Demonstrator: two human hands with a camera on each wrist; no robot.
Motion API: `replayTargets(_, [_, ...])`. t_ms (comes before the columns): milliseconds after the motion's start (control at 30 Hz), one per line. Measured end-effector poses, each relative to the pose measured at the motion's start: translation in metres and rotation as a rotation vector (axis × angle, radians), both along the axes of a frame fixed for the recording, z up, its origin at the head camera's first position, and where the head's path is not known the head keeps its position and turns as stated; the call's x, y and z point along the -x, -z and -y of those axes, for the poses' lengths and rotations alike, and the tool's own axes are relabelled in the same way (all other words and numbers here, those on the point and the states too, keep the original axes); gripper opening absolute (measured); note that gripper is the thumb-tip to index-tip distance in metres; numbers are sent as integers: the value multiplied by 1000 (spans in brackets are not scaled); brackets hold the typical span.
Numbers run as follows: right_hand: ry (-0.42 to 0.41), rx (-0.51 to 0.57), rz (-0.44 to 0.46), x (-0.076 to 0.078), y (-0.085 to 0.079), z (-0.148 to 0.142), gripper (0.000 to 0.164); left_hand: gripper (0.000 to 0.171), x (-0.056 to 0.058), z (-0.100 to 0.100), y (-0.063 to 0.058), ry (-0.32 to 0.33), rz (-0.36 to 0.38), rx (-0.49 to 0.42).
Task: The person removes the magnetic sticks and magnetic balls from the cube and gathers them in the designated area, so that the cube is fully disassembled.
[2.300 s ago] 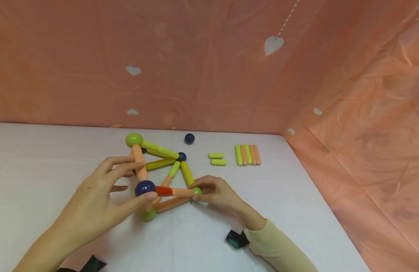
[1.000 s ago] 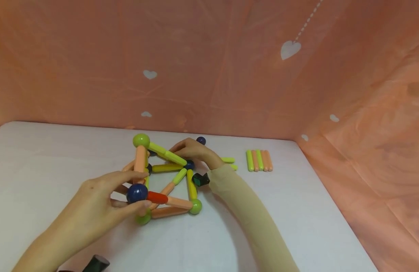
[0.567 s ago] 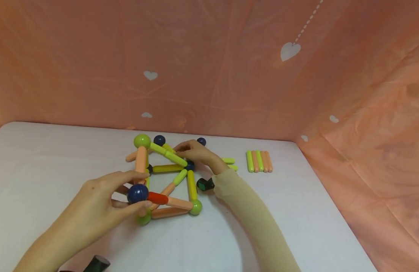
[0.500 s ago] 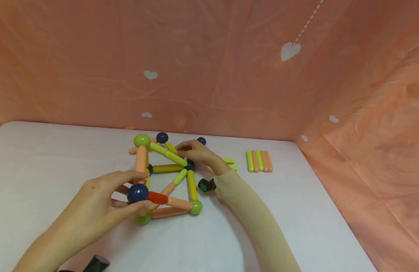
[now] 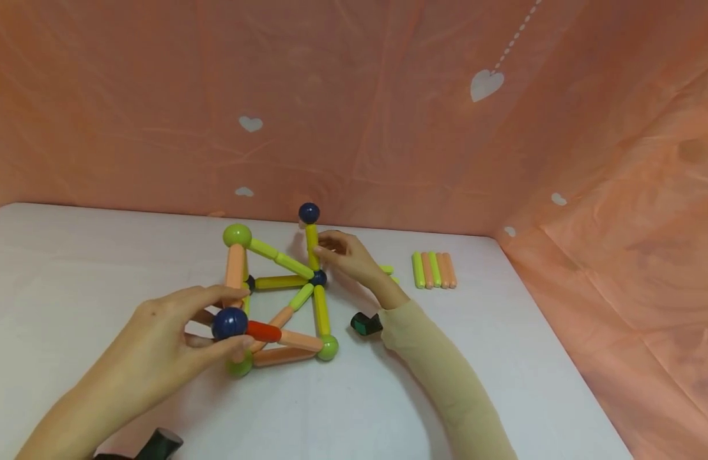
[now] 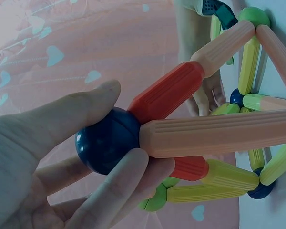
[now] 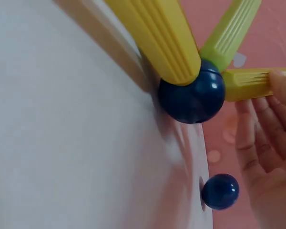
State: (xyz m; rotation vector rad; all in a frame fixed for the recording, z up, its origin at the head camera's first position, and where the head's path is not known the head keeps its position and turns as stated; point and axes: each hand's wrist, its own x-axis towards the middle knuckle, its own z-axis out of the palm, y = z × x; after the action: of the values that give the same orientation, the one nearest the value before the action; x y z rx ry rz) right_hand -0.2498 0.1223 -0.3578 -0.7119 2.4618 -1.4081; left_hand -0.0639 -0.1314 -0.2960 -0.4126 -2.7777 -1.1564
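Observation:
A frame of plastic building rods and balls stands on the white table. My left hand (image 5: 176, 332) holds the dark blue ball (image 6: 109, 140) at its raised front left corner, thumb on one side and fingers on the other; a red rod (image 6: 169, 90) and a peach rod (image 6: 219, 133) reach from that ball. At the back right, my right hand (image 5: 354, 259) pinches a yellow rod (image 5: 312, 246) between thumb and fingers. This rod rises from a low dark blue ball (image 7: 193, 95) and bears another blue ball (image 5: 309, 213) on its top. A green ball (image 5: 237, 236) tops the back left corner.
Right of the frame lies a row of several green and peach rods (image 5: 434, 270). Short green rods (image 5: 386, 269) show partly behind my right hand. A loose blue ball (image 7: 220, 192) rests near the table's back edge, before a peach cloth (image 5: 354, 115) with hearts.
My right hand left the front green ball and went to the back corner. The yellow rod with its blue ball has swung up and rightward to upright. My left hand keeps its hold.

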Motion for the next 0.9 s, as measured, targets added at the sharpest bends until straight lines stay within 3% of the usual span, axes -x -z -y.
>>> replayTargets(167, [-73,61,-71,-7,-1,-9,30,52,1,0,-1,-4,6,-1])
replayTargets(533, [-214,160,-130,-27,0,-22,27,52,1,-2,0,-19,18,26])
replayTargets(700, [-170,187,-99,-34,-4,-11,31,51,1,-1,0,-16,-1,25])
replayTargets(800, [-123,208,-128,-37,-8,-3,39,50,1,-1,0,-7,-7,9])
replayTargets(900, [-97,251,-188,-38,-11,1,34,51,1,0,0,-4,3,4])
